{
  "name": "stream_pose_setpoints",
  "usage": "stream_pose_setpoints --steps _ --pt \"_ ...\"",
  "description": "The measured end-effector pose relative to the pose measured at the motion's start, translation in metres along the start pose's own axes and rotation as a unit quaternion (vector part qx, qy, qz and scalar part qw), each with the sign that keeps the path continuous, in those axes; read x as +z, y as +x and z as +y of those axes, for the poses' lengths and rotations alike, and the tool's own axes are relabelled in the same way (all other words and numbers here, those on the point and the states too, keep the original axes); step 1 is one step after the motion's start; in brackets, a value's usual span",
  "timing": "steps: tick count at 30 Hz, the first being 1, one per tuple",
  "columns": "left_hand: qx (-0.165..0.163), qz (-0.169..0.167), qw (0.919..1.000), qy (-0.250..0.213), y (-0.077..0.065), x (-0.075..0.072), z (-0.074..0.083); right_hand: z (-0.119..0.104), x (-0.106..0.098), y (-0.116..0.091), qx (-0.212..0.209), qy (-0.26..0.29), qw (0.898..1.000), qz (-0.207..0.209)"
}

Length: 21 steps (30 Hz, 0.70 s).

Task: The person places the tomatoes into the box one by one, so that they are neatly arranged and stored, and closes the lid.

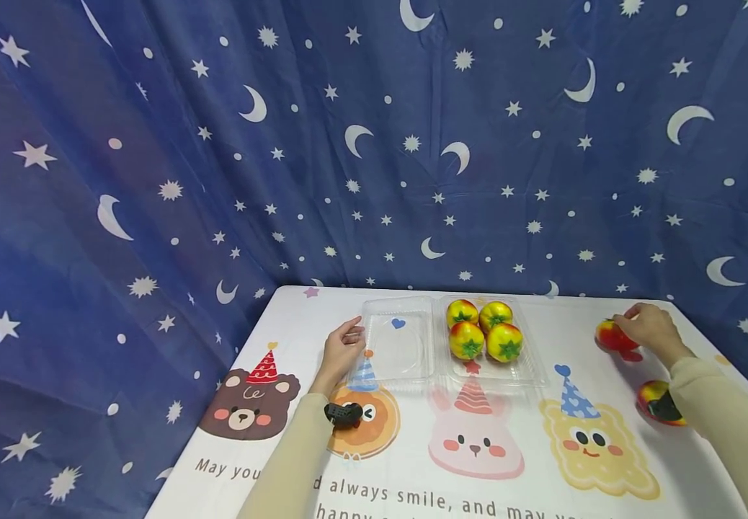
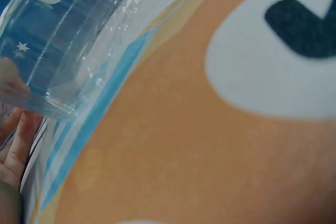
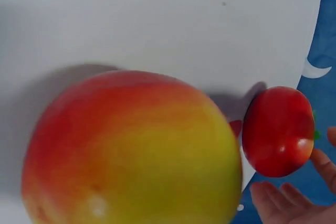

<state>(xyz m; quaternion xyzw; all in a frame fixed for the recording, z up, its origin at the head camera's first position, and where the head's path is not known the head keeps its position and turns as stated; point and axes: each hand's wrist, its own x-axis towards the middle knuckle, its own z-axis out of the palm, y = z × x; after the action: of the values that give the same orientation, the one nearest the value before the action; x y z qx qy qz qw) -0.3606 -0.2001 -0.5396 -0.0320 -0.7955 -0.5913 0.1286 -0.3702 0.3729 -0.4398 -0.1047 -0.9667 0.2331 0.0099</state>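
A clear plastic clamshell box [image 1: 431,375] lies unfolded on the table, its right half holding several yellow-and-red persimmons [image 1: 504,342] with green leafy tops. At the box's left edge is my left hand [image 1: 343,349], fingers fairly straight against the rim. In the left wrist view those fingers [image 2: 20,145] show beside the clear wall. Over on the right, my right hand [image 1: 651,330] pinches a red persimmon [image 3: 278,132] near its green top with thumb and finger. A second loose red-and-yellow persimmon [image 3: 142,150] sits under my right wrist, partly covered by it in the head view.
The white tablecloth [image 1: 413,432] carries printed cartoon figures and lettering. Behind the table's back edge hangs a dark blue curtain [image 1: 374,158] with moons and stars, which also runs down the left side.
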Motion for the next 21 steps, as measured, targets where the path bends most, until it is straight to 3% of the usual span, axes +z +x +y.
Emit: stream_pose_setpoints --steps 4,5,10,18,21 --pt "0.0 -0.004 1.0 -0.007 -0.001 0.002 0.001 -0.001 0.002 -0.01 -0.003 0.009 1.0 0.016" --pt "0.0 -0.007 0.9999 -0.011 -0.003 0.001 0.006 0.0 0.002 -0.012 0.002 0.011 1.0 0.018" --pt "0.005 -0.009 0.9998 -0.015 -0.003 0.006 0.006 0.002 0.005 -0.014 0.027 0.03 0.999 0.035" --pt "0.002 0.002 1.0 0.006 0.0 0.003 0.003 -0.003 0.006 -0.017 0.056 0.058 0.997 -0.01" --pt "0.003 0.003 0.9999 0.01 0.0 0.001 0.002 -0.003 0.008 -0.018 0.047 0.062 0.997 -0.009"
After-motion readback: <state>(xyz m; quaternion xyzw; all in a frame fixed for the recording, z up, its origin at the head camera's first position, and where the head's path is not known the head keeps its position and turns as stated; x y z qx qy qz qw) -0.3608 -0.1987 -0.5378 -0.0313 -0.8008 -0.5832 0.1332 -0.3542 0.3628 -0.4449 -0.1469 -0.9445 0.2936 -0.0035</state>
